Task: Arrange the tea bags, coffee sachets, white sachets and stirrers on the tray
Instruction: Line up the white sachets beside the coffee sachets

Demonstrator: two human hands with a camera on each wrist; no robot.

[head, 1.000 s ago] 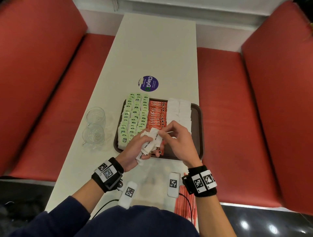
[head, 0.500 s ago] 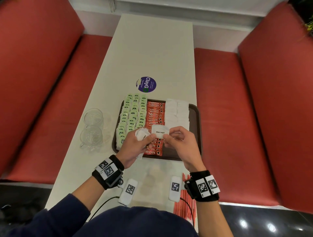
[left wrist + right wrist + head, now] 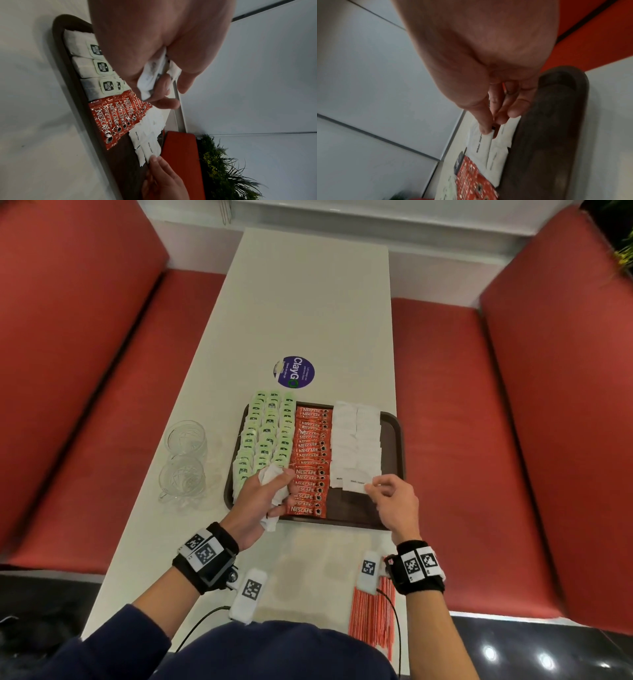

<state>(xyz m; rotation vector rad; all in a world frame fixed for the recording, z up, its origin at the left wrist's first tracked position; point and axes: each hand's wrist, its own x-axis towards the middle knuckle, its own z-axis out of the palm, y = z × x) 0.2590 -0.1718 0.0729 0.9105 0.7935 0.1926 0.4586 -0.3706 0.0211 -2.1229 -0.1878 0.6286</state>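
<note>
Fingers of the right hand (image 3: 394, 501) pinch one white paper sachet (image 3: 356, 485) at the white row's near end on the dark brown plastic tray (image 3: 394, 440). Left hand (image 3: 260, 501) grips a crumpled bunch of white sachets (image 3: 150, 75), mostly hidden; count unclear. Red stirrers (image 3: 373, 618) lie behind the right wrist, partly covered.

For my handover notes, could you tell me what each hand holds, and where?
Left hand grips a bunch of white sachets around their middle; right hand pinches one white sachet by its near edge.

bright even head view, edges warped; both wrist views dim, soft, blurred
</note>
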